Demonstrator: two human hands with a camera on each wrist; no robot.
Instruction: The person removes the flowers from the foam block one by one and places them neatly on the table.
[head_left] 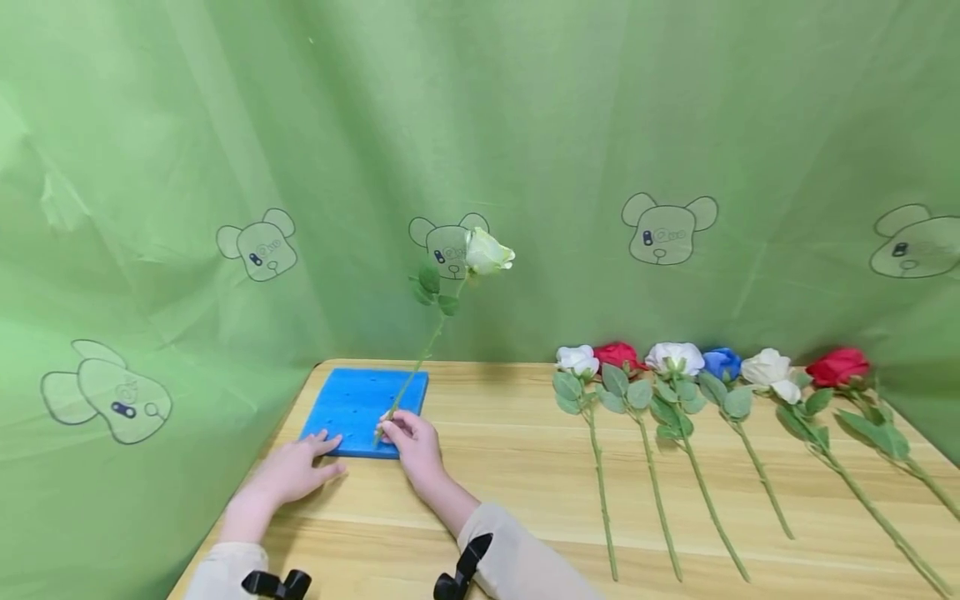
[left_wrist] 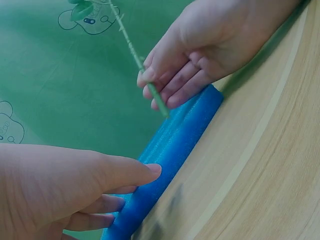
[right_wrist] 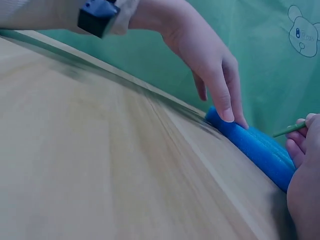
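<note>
A white artificial rose (head_left: pixel 489 252) leans up and to the right in the head view, its lower stem pinched between the thumb and fingers of my right hand (head_left: pixel 418 452). The stem's cut end (left_wrist: pixel 164 111) shows just past those fingers, close over a blue foam board (head_left: pixel 360 402) with small holes in its top. My left hand (head_left: pixel 291 472) rests at the board's near left corner. Its fingers lie on the foam, fairly straight, with the thumb (left_wrist: pixel 150 171) along the near edge in the left wrist view.
On the right of the wooden table (head_left: pixel 510 467) lies a row of roses: white (head_left: pixel 577 360), red (head_left: pixel 618 355), blue (head_left: pixel 722 364) and more white and red ones, stems toward me. A green curtain (head_left: pixel 540 125) with bear prints stands behind and at the sides.
</note>
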